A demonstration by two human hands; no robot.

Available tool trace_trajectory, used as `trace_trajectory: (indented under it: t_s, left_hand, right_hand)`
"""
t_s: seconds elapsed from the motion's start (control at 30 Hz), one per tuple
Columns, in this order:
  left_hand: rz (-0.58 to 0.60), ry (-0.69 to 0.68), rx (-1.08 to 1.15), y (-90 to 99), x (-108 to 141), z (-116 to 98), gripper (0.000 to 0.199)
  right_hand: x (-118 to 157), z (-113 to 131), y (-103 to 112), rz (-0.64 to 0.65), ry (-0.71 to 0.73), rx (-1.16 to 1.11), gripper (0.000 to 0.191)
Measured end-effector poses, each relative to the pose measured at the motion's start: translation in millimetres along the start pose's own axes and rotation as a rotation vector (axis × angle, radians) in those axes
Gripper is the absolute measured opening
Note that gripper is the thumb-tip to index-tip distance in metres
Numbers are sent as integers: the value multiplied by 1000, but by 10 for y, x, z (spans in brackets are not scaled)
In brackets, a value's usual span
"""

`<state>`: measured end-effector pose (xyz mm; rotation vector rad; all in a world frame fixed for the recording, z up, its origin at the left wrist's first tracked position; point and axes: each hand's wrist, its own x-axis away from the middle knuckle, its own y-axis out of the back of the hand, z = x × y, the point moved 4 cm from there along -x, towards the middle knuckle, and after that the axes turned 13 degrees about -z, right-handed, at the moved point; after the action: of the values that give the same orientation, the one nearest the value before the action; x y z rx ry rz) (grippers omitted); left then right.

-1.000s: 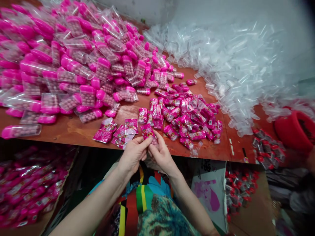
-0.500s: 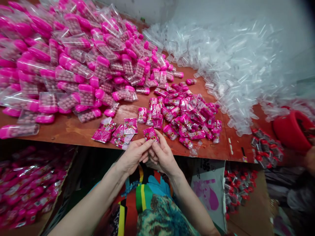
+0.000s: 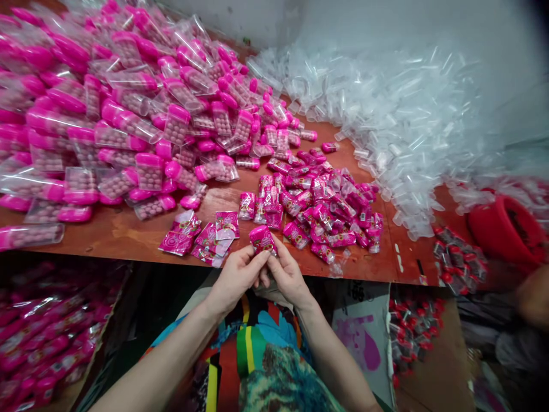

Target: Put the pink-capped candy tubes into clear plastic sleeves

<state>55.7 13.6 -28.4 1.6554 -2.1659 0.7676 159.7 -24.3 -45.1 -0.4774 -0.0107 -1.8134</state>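
Just over the table's front edge, my left hand (image 3: 241, 270) and my right hand (image 3: 286, 273) meet, thumbs and fingers closed together on a small candy container (image 3: 262, 239) in a pink printed sleeve. Its lower part is hidden by my fingers. Left of it on the table lie several flat pink printed sleeves (image 3: 180, 233), some overlapping. Behind and to the right is a heap of sleeved candy containers (image 3: 319, 203), the nearest ones a short way from my right hand.
A large pile of clear, pink-capped candy containers (image 3: 150, 120) covers the table's (image 3: 128, 240) left side. Clear plastic pieces (image 3: 386, 120) are heaped at the back right. A red bucket (image 3: 489, 229) and small red-capped items (image 3: 458, 257) are at right. Below left is a box of pink packages (image 3: 51, 326).
The piece in my hands has turned and now shows a rounded pink top above the printed sleeve. Both hands stay together in nearly the same place. The view has shifted slightly.
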Motion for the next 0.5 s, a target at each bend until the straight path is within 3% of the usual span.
trace_trajectory:
  t_s: [0.17,0.27,0.4,0.5]
  left_hand:
    - [-11,-20,-30,-5,-36,-13,34]
    - [-22,-5,-25,-50,-87,-50,38]
    - [11,-26,13,-122,-183,-76,57]
    - [-76,-111,-54,-47,-270,-22,62]
  right_hand:
    - [-33,-65,-32,-72,-34,-55,60]
    - [-109,53,-36,-78,-25,16,57]
    - [-276,564,129,-103,123,305,54]
    - [-411,1099,343,-212,337,743,54]
